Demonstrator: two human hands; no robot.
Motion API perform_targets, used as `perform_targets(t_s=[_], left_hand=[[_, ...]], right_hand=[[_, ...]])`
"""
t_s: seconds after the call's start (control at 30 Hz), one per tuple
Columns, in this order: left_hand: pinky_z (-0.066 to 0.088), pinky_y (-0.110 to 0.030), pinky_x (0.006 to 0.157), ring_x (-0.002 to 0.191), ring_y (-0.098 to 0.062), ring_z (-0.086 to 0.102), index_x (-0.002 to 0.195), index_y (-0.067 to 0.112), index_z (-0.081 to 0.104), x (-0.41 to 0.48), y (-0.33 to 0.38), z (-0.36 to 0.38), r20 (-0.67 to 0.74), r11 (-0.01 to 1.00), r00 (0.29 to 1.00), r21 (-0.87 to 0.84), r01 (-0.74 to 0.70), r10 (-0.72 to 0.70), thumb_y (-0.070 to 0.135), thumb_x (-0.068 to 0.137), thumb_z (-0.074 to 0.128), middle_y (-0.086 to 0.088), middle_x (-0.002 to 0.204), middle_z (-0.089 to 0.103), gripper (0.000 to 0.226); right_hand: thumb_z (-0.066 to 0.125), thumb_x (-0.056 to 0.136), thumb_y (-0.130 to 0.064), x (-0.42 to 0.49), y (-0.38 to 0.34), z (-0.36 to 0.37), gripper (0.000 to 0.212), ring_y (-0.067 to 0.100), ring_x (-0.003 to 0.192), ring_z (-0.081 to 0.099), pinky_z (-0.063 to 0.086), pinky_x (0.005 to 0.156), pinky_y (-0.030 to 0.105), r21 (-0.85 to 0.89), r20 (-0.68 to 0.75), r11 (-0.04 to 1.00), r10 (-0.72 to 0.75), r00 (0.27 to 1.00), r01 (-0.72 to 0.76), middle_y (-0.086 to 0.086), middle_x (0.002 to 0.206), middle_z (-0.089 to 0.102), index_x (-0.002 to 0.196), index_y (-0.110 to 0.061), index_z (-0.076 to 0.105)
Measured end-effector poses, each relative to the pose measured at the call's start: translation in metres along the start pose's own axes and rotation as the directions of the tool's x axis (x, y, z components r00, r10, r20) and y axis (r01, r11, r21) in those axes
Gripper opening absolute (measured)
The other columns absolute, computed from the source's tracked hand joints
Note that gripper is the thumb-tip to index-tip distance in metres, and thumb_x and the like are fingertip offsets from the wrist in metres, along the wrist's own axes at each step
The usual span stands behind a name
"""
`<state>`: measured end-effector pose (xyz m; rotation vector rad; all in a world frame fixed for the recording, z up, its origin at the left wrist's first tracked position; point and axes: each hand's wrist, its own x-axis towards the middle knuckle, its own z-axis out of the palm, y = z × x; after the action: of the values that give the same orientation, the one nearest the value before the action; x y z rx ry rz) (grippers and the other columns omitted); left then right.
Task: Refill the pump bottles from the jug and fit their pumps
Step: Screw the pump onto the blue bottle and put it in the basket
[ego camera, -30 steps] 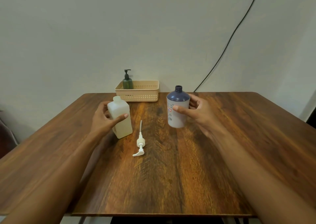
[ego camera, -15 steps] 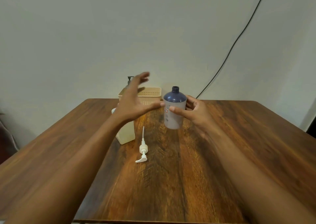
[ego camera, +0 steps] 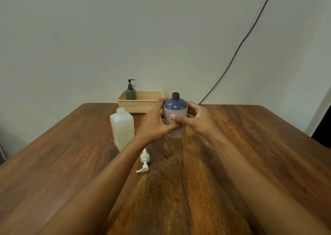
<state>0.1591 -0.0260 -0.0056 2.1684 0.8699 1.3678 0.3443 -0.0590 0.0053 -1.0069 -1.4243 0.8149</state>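
Two bare forearms reach forward over the dark wooden table (ego camera: 250, 145) from the near edge. Just past the left forearm a white pump (ego camera: 143, 160) lies on its side on the tabletop, its spout toward the person and its upper part hidden under the arm. A little farther and to the left stands the translucent white jug (ego camera: 122, 129), upright, apart from both hands. Right of the jug, near the table's middle, both hands meet round a pump bottle (ego camera: 176, 105) with a pale body and a dark blue shoulder, which stands upright with its threaded neck open at the top. The left hand (ego camera: 155, 125) wraps the bottle's left side with curled fingers and its thumb across the front low down; the right hand (ego camera: 199, 121) grips the right side, fingers curled behind and thumb laid across the label. Whether the bottle's base touches the table or hangs just above it is hard to tell. Behind them, at the far edge, sits a beige slotted basket (ego camera: 143, 105) with a dark green pump bottle (ego camera: 131, 93) upright in its left end, pump fitted. Beyond is a plain wall (ego camera: 107, 37) crossed by a slanting black cable (ego camera: 238, 48).
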Motion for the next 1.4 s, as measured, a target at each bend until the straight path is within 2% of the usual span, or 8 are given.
perform_targets(t_s=[0.27, 0.4, 0.53, 0.7, 0.83, 1.0, 1.23, 1.4], left_hand=[[0.049, -0.004, 0.084, 0.111, 0.015, 0.056, 0.145, 0.028, 0.047, -0.002, -0.007, 0.000, -0.001, 0.999, 1.000, 0.036, 0.010, -0.010, 0.068, 0.070, 0.082, 0.021, 0.131, 0.058, 0.092], [0.052, -0.013, 0.087, 0.114, 0.003, 0.059, 0.145, 0.028, 0.046, -0.006, -0.011, -0.001, 0.005, 0.999, 1.000, 0.026, 0.029, -0.029, 0.068, 0.068, 0.082, 0.016, 0.134, 0.058, 0.094], [0.055, -0.025, 0.093, 0.120, -0.009, 0.061, 0.145, 0.027, 0.046, -0.009, -0.016, 0.001, 0.012, 0.999, 0.999, 0.028, 0.031, -0.031, 0.071, 0.066, 0.081, 0.009, 0.138, 0.061, 0.096], [0.055, -0.021, 0.091, 0.118, -0.004, 0.061, 0.144, 0.027, 0.046, -0.012, -0.020, 0.005, 0.026, 0.999, 0.999, 0.010, 0.045, -0.045, 0.068, 0.067, 0.082, 0.012, 0.136, 0.061, 0.095], [0.052, -0.009, 0.083, 0.116, 0.007, 0.058, 0.142, 0.033, 0.046, -0.015, -0.020, 0.006, 0.027, 0.999, 0.998, 0.008, 0.053, -0.053, 0.064, 0.068, 0.086, 0.023, 0.129, 0.059, 0.090], [0.051, -0.009, 0.086, 0.116, 0.003, 0.059, 0.144, 0.032, 0.045, -0.017, -0.022, 0.006, 0.038, 0.998, 0.997, -0.003, 0.066, -0.066, 0.060, 0.070, 0.087, 0.020, 0.132, 0.059, 0.089], [0.050, -0.010, 0.088, 0.116, 0.003, 0.059, 0.144, 0.031, 0.045, -0.019, -0.025, 0.005, 0.046, 0.997, 0.996, -0.009, 0.071, -0.070, 0.064, 0.067, 0.084, 0.017, 0.133, 0.060, 0.093], [0.049, -0.005, 0.086, 0.114, 0.013, 0.056, 0.144, 0.033, 0.044, -0.017, -0.025, 0.007, 0.053, 0.998, 0.996, 0.001, 0.067, -0.067, 0.069, 0.066, 0.082, 0.021, 0.131, 0.058, 0.094]], right_hand=[[0.086, 0.088, -0.050, -0.002, 0.000, -0.040, 0.065, 0.004, 0.122, 0.071, 0.060, 0.105, 0.031, -0.236, 0.097, 0.971, -0.012, 0.995, 0.034, -0.010, 0.131, 0.076, 0.145, -0.026, 0.065], [0.071, 0.104, -0.034, -0.005, 0.009, -0.102, 0.042, 0.005, 0.118, 0.069, 0.060, 0.106, 0.042, -0.722, 0.192, 0.653, -0.129, 0.973, 0.229, -0.005, 0.138, 0.073, 0.145, -0.025, 0.068], [0.067, 0.096, 0.009, -0.019, 0.024, -0.151, 0.050, 0.015, 0.124, 0.071, 0.059, 0.104, 0.044, -0.828, 0.447, 0.395, 0.034, 0.894, 0.399, -0.004, 0.136, 0.075, 0.134, -0.022, 0.076], [0.071, 0.092, 0.006, -0.041, 0.035, -0.166, 0.058, 0.007, 0.141, 0.059, 0.050, 0.115, 0.029, -0.804, 0.573, 0.358, 0.250, 0.781, 0.475, -0.009, 0.149, 0.067, 0.136, -0.032, 0.075], [0.069, 0.100, -0.007, -0.048, 0.042, -0.165, 0.045, 0.000, 0.142, 0.055, 0.028, 0.112, 0.003, -0.776, 0.618, 0.361, 0.275, 0.737, 0.516, -0.011, 0.151, 0.066, 0.138, -0.031, 0.073], [0.069, 0.100, -0.010, -0.050, 0.045, -0.166, 0.039, 0.004, 0.137, 0.062, 0.030, 0.107, -0.001, -0.770, 0.621, 0.384, 0.265, 0.738, 0.510, -0.008, 0.145, 0.071, 0.136, -0.025, 0.075], [0.074, 0.099, -0.015, -0.048, 0.030, -0.159, 0.029, 0.011, 0.118, 0.075, 0.061, 0.100, 0.036, -0.756, 0.625, 0.331, 0.110, 0.773, 0.564, -0.007, 0.128, 0.079, 0.127, -0.021, 0.079], [0.082, 0.094, -0.012, -0.033, 0.009, -0.147, 0.035, 0.007, 0.113, 0.077, 0.062, 0.099, 0.037, -0.755, 0.556, 0.379, -0.061, 0.829, 0.535, -0.009, 0.126, 0.080, 0.128, -0.021, 0.080]])
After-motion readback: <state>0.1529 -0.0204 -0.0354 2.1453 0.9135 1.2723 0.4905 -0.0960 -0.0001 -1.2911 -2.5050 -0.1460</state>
